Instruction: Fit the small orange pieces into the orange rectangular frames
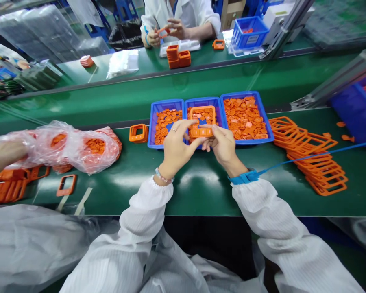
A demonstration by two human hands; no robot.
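Both my hands hold one orange rectangular frame [203, 132] upright over the middle blue tray [222, 118]. My left hand [178, 142] has its thumb and fingers on the frame's left side. Fingers of my right hand [224, 146] pinch its lower right corner, with the fingertips partly hidden. Small orange pieces fill much of the left blue tray [152, 122], the middle one and the right blue tray [270, 132]. Left of the trays stands a short stack of orange frames [138, 133].
Many thin orange frames [326, 175] lie fanned out at the right, crossed by a blue wrist cord [320, 154]. Plastic bags of orange parts [94, 146] and another person's arm [6, 156] are at the left. Across the bench, a person's hands [177, 30] hold an orange frame.
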